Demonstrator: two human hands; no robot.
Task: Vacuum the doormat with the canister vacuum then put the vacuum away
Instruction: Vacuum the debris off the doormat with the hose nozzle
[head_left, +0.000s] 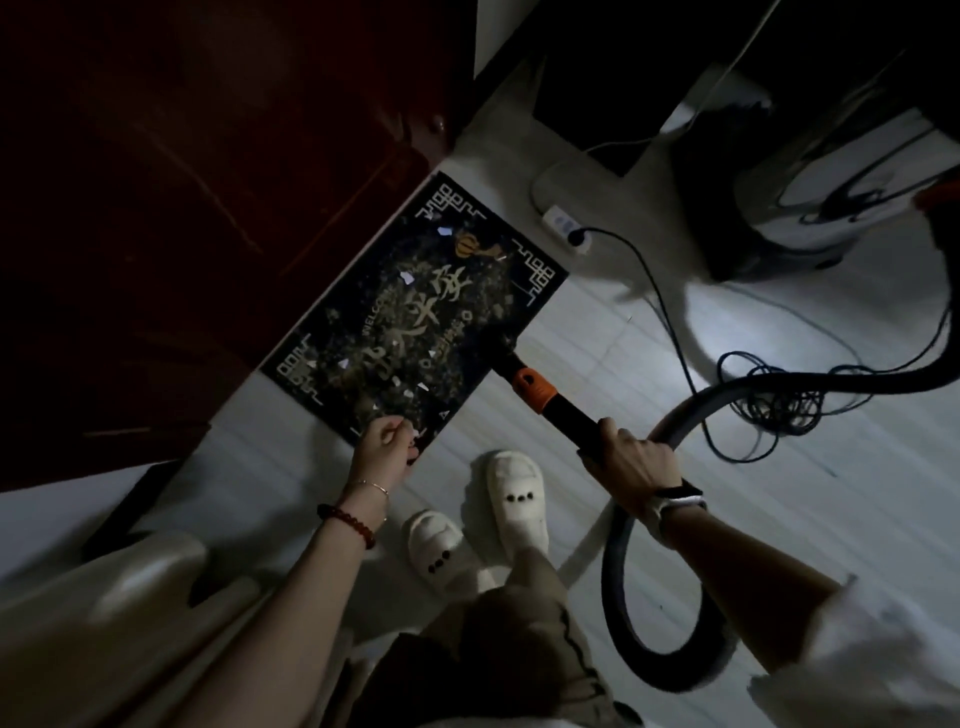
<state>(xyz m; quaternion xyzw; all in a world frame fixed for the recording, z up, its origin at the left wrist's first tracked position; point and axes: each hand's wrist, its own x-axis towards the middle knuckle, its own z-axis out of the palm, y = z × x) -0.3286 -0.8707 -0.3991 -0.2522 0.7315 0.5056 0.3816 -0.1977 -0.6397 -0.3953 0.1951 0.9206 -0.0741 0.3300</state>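
Observation:
A dark doormat (415, 312) with gold lettering lies on the pale floor against a dark red door, strewn with small paper scraps. My left hand (384, 447) pinches the mat's near corner. My right hand (631, 462) grips the black vacuum wand (550, 400), which has an orange collar; its tip touches the mat's right edge. A grey hose (618, 561) loops from the wand past my right arm to the canister vacuum (810, 208) at the upper right.
A white power strip (563, 226) lies beyond the mat, with a black cord (769, 395) running to a tangled coil on the floor at right. The dark red door (208, 208) fills the upper left. My feet in white slippers (514, 499) stand just behind the mat.

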